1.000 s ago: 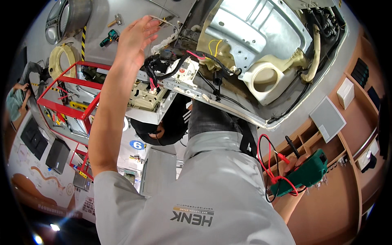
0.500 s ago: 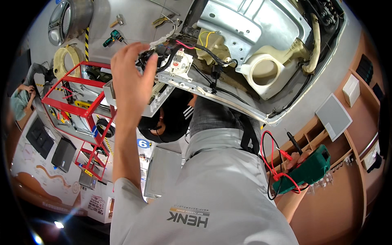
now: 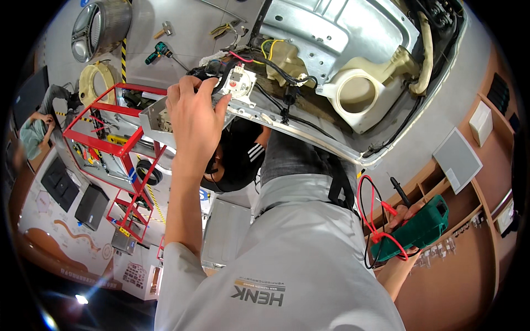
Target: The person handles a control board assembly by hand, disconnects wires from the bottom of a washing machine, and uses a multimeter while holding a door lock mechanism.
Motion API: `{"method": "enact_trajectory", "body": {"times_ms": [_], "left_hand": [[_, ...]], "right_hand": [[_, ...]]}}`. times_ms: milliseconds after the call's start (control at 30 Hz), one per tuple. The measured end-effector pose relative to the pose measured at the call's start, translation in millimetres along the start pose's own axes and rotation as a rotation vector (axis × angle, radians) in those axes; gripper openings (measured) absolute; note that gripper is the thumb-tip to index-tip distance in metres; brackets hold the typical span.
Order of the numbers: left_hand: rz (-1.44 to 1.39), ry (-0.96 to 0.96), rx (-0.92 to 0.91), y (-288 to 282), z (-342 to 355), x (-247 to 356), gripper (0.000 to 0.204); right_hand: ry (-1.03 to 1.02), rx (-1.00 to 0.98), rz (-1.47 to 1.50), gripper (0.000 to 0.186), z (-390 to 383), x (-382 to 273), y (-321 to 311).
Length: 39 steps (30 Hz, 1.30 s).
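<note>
My left hand (image 3: 194, 118) reaches over the edge of an opened appliance's control panel (image 3: 157, 120), its fingers bent over the panel and its thumb beside a white round part (image 3: 237, 85) with a red centre. The fingertips are partly hidden among dark wiring. My right hand (image 3: 402, 216) holds a green multimeter (image 3: 422, 227) together with its test leads. A black probe (image 3: 398, 190) points up from that hand, and a red lead (image 3: 389, 208) loops beside it. Inside the appliance lie a silver metal plate (image 3: 301, 33), a cream plastic duct (image 3: 359, 96) and a black cable (image 3: 284, 74).
A person in black (image 3: 243, 154) is low behind the panel. A red metal rack (image 3: 118, 146) with tools stands at left. On the floor lie a drill (image 3: 159, 52), a hammer (image 3: 164, 29) and pliers (image 3: 223, 27). A wooden shelf unit (image 3: 464, 243) stands at right.
My left hand has moved from above, with fingers spread, down and right onto the panel beside the white round part. My right hand still holds the multimeter in about the same place.
</note>
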<state>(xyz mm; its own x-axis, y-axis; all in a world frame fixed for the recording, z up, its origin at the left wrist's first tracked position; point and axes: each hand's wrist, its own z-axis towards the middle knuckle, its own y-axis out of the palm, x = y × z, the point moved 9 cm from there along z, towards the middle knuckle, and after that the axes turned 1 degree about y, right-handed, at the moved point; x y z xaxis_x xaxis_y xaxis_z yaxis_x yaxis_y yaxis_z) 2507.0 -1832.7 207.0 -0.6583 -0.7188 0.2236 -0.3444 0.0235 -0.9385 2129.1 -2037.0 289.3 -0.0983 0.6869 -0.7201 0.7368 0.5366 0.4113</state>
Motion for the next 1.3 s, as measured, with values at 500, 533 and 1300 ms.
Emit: {"method": "enact_trajectory", "body": {"times_ms": [500,533,1300], "left_hand": [[0.098,-0.016,-0.011,10.0,5.1,-4.4,0.017],[0.092,-0.019,-0.015,9.3,5.1,-4.6,0.017],[-1.562,-0.749,0.284,124.0,-133.4,23.5,0.064]], "right_hand": [[-0.034,0.102,-0.097,0.041,-5.7,-5.5,0.6],[-0.03,0.135,-0.074,0.042,-8.3,-4.3,-1.9],[-0.095,-0.263,-0.163,0.058,0.1,-21.3,-0.1]]}}
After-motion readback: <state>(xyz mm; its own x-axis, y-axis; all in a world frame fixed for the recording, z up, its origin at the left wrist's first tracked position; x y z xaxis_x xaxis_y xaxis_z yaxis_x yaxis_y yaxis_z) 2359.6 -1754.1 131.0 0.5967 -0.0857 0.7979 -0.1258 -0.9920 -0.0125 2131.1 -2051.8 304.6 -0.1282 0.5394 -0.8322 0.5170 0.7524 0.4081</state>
